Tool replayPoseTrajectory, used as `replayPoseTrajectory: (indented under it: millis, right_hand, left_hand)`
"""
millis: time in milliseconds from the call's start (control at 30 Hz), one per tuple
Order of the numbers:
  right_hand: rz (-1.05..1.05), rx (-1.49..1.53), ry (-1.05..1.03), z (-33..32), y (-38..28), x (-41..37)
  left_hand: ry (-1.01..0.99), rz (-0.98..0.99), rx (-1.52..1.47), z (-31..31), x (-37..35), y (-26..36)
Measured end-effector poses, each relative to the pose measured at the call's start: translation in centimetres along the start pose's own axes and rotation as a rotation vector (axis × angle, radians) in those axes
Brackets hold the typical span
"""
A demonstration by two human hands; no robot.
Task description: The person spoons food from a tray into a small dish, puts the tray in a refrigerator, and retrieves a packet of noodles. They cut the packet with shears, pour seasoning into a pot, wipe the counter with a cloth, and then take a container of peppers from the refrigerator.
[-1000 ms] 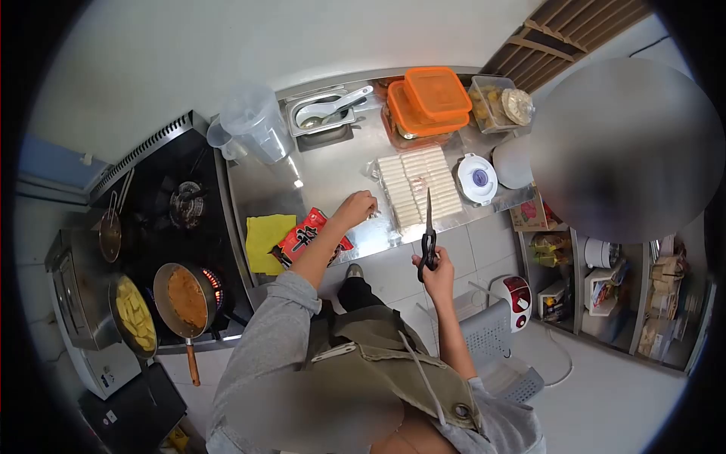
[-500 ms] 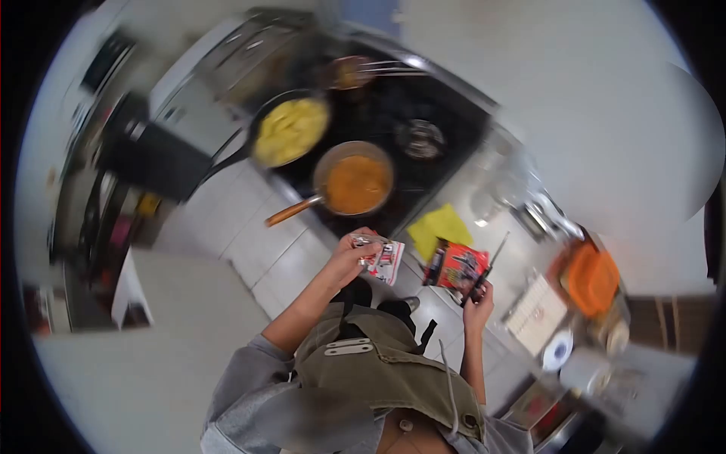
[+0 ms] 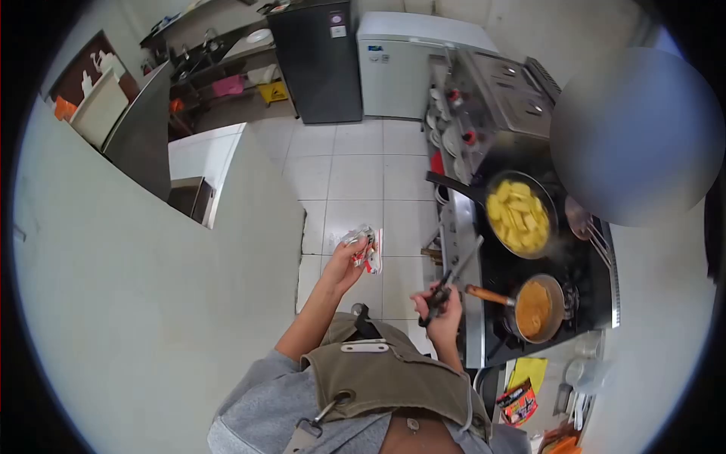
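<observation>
My left hand (image 3: 344, 266) is closed around crumpled silver and red-and-white packets (image 3: 370, 253), held over the tiled floor. In my right hand (image 3: 446, 321) are black-handled scissors (image 3: 437, 296), their blades angled up towards the stove front. Just right of the scissors, a pan with a wooden handle and orange-brown sauce (image 3: 534, 306) sits on the stove. Behind it stands a black frying pan full of yellow pieces (image 3: 519, 216). On the counter at lower right lies a red and black packet (image 3: 518, 403), beside a yellow cloth (image 3: 528, 372).
The stove (image 3: 491, 265) runs along my right side, with metal utensils (image 3: 597, 242) at its far edge. A pale half-height wall (image 3: 257, 204) stands to my left. A white chest freezer (image 3: 397, 79) and a dark refrigerator (image 3: 318, 64) are beyond the tiled floor (image 3: 355, 178).
My view has turned left, so the stove now appears on the right. The red and black packet has left my right hand and lies on the counter; the scissors stay in it.
</observation>
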State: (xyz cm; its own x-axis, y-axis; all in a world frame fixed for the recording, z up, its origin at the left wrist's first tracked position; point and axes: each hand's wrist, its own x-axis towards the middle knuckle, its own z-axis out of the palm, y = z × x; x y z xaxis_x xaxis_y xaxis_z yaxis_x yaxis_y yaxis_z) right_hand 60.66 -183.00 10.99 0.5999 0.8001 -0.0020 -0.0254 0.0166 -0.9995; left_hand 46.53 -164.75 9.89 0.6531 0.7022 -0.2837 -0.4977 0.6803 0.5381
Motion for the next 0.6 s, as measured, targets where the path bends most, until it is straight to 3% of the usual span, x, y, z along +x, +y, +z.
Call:
replayPoseTrajectory:
  millis: [133,333,500,600]
  right_hand:
    - [0.087,0.143,-0.168,10.4,-0.6,8.5]
    - [-0.014,-0.118,-0.265,19.6,0.0,18.8]
    - [0.073,0.005,-0.364,26.5,2.2,29.9]
    - [0.047,0.056,-0.425,31.1,3.2,38.0]
  left_hand:
    - [-0.049,0.022,-0.101,-3.3,4.0,6.5]
    - [0.004,-0.255,-0.134,-5.4,8.9,12.8]
    - [0.157,-0.217,-0.287,-10.1,18.3,17.0]
    - [0.099,-0.108,-0.1,-13.9,24.9,21.5]
